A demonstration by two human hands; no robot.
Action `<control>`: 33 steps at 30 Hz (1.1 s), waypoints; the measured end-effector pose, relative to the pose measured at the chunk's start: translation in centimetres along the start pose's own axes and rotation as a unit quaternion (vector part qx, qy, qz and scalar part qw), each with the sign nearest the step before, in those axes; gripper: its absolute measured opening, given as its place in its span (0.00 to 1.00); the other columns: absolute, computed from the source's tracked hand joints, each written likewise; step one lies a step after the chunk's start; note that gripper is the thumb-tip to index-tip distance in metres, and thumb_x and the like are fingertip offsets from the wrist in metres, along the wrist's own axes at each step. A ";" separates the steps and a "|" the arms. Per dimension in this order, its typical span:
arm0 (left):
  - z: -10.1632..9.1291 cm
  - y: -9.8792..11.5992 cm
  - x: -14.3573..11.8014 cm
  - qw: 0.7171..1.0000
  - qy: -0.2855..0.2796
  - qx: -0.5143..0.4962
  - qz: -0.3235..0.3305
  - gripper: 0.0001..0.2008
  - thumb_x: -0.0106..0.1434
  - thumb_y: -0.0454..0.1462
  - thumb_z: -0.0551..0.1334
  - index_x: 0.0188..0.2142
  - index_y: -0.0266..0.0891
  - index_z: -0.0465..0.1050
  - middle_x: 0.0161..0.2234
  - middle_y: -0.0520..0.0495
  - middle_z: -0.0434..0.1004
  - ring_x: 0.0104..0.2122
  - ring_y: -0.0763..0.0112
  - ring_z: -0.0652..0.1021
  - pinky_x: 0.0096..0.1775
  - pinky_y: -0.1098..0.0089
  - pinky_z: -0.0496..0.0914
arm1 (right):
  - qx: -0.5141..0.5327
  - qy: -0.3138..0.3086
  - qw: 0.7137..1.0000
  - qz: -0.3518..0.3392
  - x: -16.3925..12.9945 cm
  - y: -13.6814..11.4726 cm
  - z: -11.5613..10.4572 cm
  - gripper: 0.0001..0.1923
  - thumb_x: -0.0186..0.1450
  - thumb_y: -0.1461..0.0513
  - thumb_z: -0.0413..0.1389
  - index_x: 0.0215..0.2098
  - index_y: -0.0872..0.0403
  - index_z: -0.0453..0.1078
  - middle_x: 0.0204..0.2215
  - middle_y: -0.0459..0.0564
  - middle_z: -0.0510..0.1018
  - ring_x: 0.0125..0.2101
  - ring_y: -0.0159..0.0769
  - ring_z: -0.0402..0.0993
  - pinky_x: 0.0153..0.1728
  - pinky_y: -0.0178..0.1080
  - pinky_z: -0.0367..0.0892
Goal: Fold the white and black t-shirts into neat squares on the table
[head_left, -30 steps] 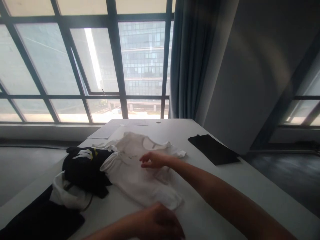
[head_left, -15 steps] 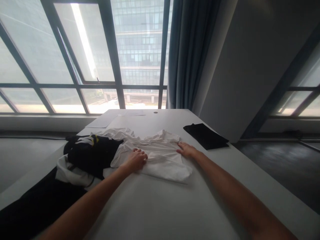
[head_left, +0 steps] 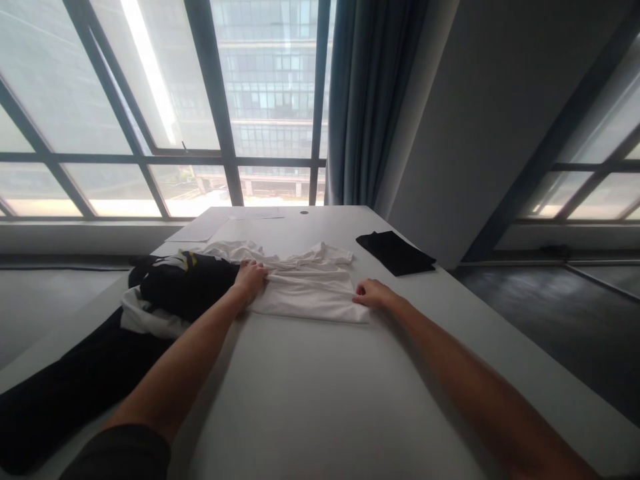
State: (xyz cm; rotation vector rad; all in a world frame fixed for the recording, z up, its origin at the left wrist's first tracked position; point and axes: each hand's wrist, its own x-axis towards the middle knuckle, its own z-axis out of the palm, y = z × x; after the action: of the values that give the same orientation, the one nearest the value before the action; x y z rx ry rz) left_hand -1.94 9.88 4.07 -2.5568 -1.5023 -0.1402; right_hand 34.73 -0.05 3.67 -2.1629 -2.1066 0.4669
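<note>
The left hand lies with curled fingers pinching the left edge of a folded white cotton T-shirt; the right hand grips its right edge, fingers bent. The shirt lies flat between both hands on the white table. Just left of the left fingers sits a black garment pile; beyond the right fingers, a folded black cloth.

My left fingertips sink into white shirt folds, black clothes cut off at left edge.
</note>
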 end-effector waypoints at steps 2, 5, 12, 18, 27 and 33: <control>-0.8 -0.1 -0.3 0.999 0.042 -0.015 0.019 0.08 0.60 0.36 0.59 0.35 0.39 0.77 0.43 0.38 0.78 0.49 0.51 0.72 0.57 0.48 0.51 | -0.004 0.017 1.000 0.003 -0.7 -0.2 -0.2 0.07 0.57 0.58 0.61 0.29 0.54 0.75 0.30 0.51 0.80 0.32 0.37 0.74 0.32 0.35 0.63; -3.2 -0.2 -2.1 0.992 0.106 -0.058 0.045 0.06 0.59 0.36 0.60 0.33 0.40 0.76 0.40 0.41 0.79 0.48 0.53 0.73 0.59 0.48 0.51 | 0.018 0.071 0.997 0.000 -2.3 -0.2 -1.6 0.08 0.58 0.58 0.60 0.27 0.55 0.73 0.28 0.51 0.79 0.30 0.36 0.73 0.31 0.35 0.62; -12.4 -2.2 -9.5 0.932 -0.136 -0.316 0.114 0.18 0.45 0.51 0.72 0.29 0.41 0.78 0.24 0.50 0.76 0.25 0.66 0.75 0.33 0.67 0.72 | 0.248 -0.234 0.936 -0.083 -8.5 1.2 -8.0 0.27 0.49 0.45 0.67 0.36 0.58 0.75 0.30 0.52 0.80 0.28 0.36 0.75 0.32 0.36 0.69; -9.6 -0.8 -5.9 0.967 -0.148 -0.192 0.080 0.20 0.64 0.50 0.56 0.35 0.37 0.78 0.32 0.45 0.80 0.30 0.67 0.78 0.35 0.71 0.71 | 0.140 -0.074 0.985 -0.075 -3.1 -0.6 -5.9 0.27 0.57 0.43 0.61 0.42 0.57 0.76 0.36 0.56 0.81 0.34 0.41 0.79 0.38 0.37 0.70; 0.0 1.9 1.9 0.989 -0.133 -0.066 0.030 0.35 0.59 0.51 0.62 0.63 0.41 0.62 0.63 0.36 0.61 0.62 0.48 0.64 0.61 0.50 0.57 | 0.018 0.080 0.990 -0.118 9.4 -2.9 0.8 0.31 0.61 0.56 0.61 0.61 0.55 0.66 0.62 0.58 0.66 0.62 0.45 0.61 0.61 0.41 0.56; 1.4 4.0 0.8 0.982 -0.160 -0.087 0.046 0.44 0.58 0.61 0.57 0.67 0.43 0.55 0.68 0.33 0.48 0.66 0.42 0.53 0.61 0.41 0.49 | 0.014 0.011 0.995 -0.099 9.2 3.6 0.8 0.44 0.52 0.47 0.66 0.63 0.52 0.64 0.64 0.57 0.62 0.62 0.50 0.59 0.62 0.45 0.55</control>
State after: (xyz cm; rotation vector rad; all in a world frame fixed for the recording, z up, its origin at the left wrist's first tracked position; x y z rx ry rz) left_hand 1.88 8.95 2.38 -2.8948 -1.5287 0.1684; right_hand 38.04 8.78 0.47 -1.9093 -2.2578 0.4479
